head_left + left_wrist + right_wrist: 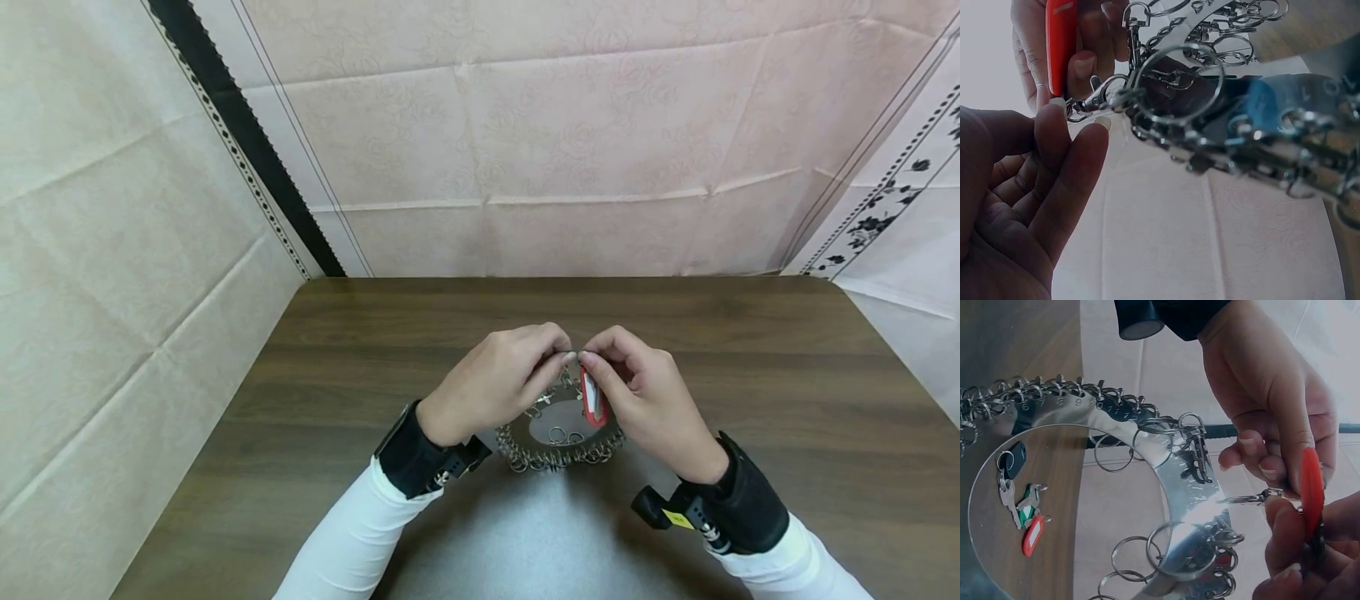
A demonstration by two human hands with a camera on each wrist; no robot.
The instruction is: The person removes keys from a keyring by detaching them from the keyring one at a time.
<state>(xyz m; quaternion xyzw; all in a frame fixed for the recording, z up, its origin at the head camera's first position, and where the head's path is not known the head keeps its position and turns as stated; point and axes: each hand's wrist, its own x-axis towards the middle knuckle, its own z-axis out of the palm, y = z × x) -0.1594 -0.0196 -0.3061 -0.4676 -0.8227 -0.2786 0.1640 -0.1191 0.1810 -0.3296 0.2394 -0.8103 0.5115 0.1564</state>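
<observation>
A flat metal ring plate [1175,481] has numbers stamped on it, and snap hooks with split rings line its edge. Above its far side in the head view, both hands meet fingertip to fingertip. My left hand [498,375] pinches a small metal snap hook [1090,103] at the plate's edge between thumb and finger. Close against it, my right hand [648,400] grips a red key tag [602,415] with a white label, thumb on its upper end. The tag's link to the hook is mostly hidden by fingertips.
Keys [1009,500] with a black fob [1015,459], a green tag [1027,503] and another red tag [1033,536] show through the plate's opening. A wooden table [360,375] lies below. Pale patterned cloth [585,150] hangs beyond its back edge and at both sides.
</observation>
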